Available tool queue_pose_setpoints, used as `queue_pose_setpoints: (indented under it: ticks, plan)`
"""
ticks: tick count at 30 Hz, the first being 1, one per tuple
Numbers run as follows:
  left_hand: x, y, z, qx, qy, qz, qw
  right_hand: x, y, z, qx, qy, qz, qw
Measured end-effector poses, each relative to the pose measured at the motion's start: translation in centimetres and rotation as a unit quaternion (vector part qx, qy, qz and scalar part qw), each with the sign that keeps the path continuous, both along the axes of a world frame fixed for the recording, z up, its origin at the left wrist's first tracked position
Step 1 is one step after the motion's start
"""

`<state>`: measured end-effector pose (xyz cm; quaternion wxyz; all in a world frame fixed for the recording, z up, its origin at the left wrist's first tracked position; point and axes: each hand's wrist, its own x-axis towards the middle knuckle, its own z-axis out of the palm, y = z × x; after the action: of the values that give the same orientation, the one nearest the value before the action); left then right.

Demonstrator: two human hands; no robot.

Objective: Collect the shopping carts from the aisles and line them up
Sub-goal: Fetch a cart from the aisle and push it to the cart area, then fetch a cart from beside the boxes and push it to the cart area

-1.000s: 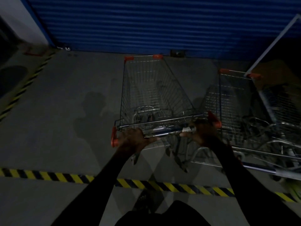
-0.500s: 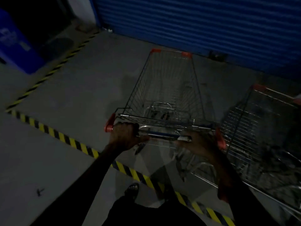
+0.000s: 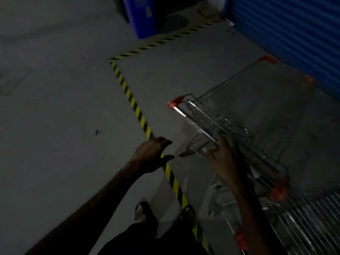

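Grey concrete floor [image 3: 55, 126] w/ yellow-black hazard tape [image 3: 136, 109]; blue roller shutter [image 3: 294, 34] top right, blue bin [image 3: 143, 17] behind. Shopping cart [image 3: 230, 115] sits by shutter, 2nd cart [image 3: 303, 227] bottom right. Left hand [image 3: 150, 155] off handle, fingers loose; right hand [image 3: 224, 162] fingers straight, touching handle [image 3: 185, 115].

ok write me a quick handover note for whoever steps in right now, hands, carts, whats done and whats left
Left hand: off the cart, fingers loosely spread, holding nothing, over the striped floor tape.
Right hand: open, fingers straight, at the handle bar of the cart; the blur hides whether it touches.
The cart stands inside the taped bay, nose toward the blue shutter. A second cart sits beside it at lower right, blurred.
Done: this cart looks parked beside the other.
Left: check that the two sit in line, then probably fetch more carts; none show elsewhere in view.
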<state>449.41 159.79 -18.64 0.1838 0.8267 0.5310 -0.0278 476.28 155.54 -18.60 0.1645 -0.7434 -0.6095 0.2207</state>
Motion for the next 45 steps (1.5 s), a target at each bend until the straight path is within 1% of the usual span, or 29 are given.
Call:
queue_pose_setpoints:
  ticks: [2,3,4,5,7,9,11,14,19,24,27,32,36,40,45]
  plan:
    - [-3.2,-3.4,-0.2,-0.001,0.003,0.054,0.999,-2.5,-0.3,0.5,0.057,-0.003,0.049,0.997]
    - [-4.8,-5.1,-0.4,0.003,0.005,0.081,0.997,-3.5,-0.4,0.6,0.066,0.005,0.076,0.995]
    - [-6.3,-6.8,-0.4,0.007,0.007,0.108,0.994,-4.6,-0.4,0.5,0.047,0.024,0.104,0.993]
    - [-7.8,-8.5,-0.4,0.012,0.006,0.135,0.991,-5.7,-0.4,0.5,-0.001,0.051,0.134,0.99]
    - [-10.4,-11.9,-0.2,0.025,0.002,0.191,0.981,-8.4,-0.7,0.5,-0.097,0.093,0.2,0.971]
    - [-12.9,-15.3,0.0,0.047,-0.011,0.247,0.968,-11.5,-1.7,0.7,-0.129,0.102,0.277,0.947]
    - [-15.0,-19.0,0.3,0.069,-0.034,0.301,0.95,-15.1,-3.1,0.7,-0.136,0.105,0.331,0.928]
    - [-18.0,-24.8,0.9,0.103,-0.061,0.377,0.918,-21.0,-5.7,1.0,-0.132,0.089,0.387,0.908]
    - [-22.4,-36.0,1.4,0.151,-0.066,0.488,0.857,-30.6,-11.8,2.2,-0.114,0.09,0.479,0.866]
    - [-24.9,-48.5,1.5,0.181,-0.049,0.604,0.775,-38.9,-19.5,2.4,-0.102,0.099,0.567,0.812]
    - [-25.8,-55.4,1.5,0.191,-0.035,0.667,0.719,-43.5,-24.3,2.1,-0.106,0.1,0.621,0.77]
    - [-25.9,-65.4,1.6,0.206,-0.008,0.76,0.616,-50.7,-32.8,2.0,-0.113,0.096,0.713,0.685]
    - [-25.4,-70.7,1.6,0.218,0.008,0.816,0.536,-55.5,-38.4,2.6,-0.115,0.097,0.775,0.613]
    - [-25.9,-73.4,1.2,0.213,0.021,0.849,0.483,-59.8,-42.0,2.8,-0.115,0.103,0.811,0.565]
    - [-29.5,-74.9,0.7,0.211,0.025,0.872,0.442,-65.9,-44.8,2.2,-0.112,0.102,0.837,0.526]
